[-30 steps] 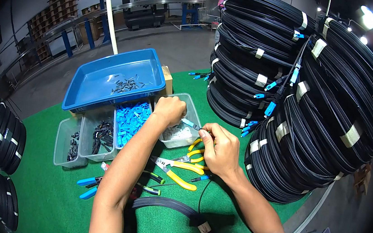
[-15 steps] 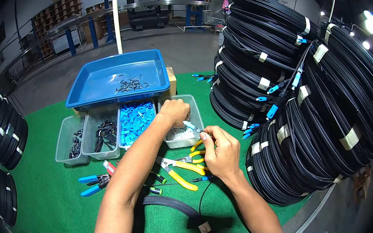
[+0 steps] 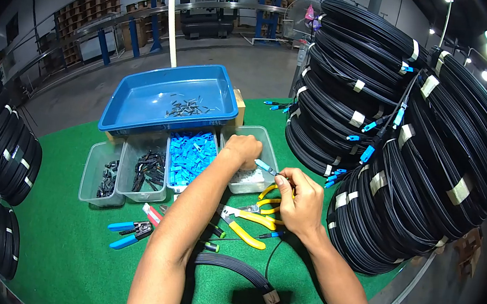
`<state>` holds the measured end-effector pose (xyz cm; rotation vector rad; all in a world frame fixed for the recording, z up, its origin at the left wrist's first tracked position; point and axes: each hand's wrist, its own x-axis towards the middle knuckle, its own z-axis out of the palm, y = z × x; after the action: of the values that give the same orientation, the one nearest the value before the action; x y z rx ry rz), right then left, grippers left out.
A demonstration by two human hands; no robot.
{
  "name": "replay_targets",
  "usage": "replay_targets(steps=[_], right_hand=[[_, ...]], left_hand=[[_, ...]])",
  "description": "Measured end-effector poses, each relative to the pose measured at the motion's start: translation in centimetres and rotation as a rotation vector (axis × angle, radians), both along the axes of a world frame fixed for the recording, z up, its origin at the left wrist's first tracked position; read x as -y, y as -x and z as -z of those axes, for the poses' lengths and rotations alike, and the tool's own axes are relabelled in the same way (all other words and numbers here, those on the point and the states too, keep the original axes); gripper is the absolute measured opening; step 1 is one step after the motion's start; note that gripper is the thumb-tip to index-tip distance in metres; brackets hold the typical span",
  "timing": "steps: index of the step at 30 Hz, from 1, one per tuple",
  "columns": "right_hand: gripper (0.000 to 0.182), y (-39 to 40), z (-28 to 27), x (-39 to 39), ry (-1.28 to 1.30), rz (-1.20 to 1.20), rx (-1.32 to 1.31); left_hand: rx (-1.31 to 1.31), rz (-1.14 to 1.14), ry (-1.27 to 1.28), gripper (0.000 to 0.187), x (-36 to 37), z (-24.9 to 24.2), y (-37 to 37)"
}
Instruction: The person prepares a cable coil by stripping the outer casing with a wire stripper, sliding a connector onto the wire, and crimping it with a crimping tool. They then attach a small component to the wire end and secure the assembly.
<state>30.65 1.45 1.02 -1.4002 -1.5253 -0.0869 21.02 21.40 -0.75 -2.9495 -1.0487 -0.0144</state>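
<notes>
My left hand reaches down into the rightmost clear plastic bin, over small white parts. Its fingertips are hidden, so I cannot see whether they grip anything. Just right of that bin, my right hand pinches a light-blue fiber optic connector between thumb and fingers, its tip pointing left toward my left hand. Below the hands lie yellow-handled pliers and a second yellow-handled tool. A blue-tipped cable end rests beside them.
Other bins hold blue connector housings and black parts. Behind stands a blue tray with small dark pieces. Tall stacks of coiled black cable rise on the right. A blue-handled tool lies on the green mat.
The camera view has shifted, so the scene sits slightly further right. My left hand stays in the bin and my right hand keeps the connector beside it.
</notes>
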Motion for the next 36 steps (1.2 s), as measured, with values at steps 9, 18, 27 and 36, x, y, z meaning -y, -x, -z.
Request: replay_targets(steps=[9,18,27,36], right_hand=[[0.010,0.0,0.0,0.0,-0.028,-0.006,-0.006],[0.011,0.0,-0.4,0.4,-0.050,-0.015,-0.033],[0.012,1.2,-0.7,1.4,-0.011,-0.138,0.012],[0.014,5.8,-0.2,2.7,-0.014,-0.446,0.040]], left_hand=[[0.144,0.099,-0.082,0.015,0.4,-2.0,1.8],[0.571,0.124,0.114,0.021,1.1,-2.6,4.3],[1.450,0.070,0.867,0.013,9.5,-3.1,14.6],[1.860,0.062,0.859,0.011,16.6,-0.7,23.1]])
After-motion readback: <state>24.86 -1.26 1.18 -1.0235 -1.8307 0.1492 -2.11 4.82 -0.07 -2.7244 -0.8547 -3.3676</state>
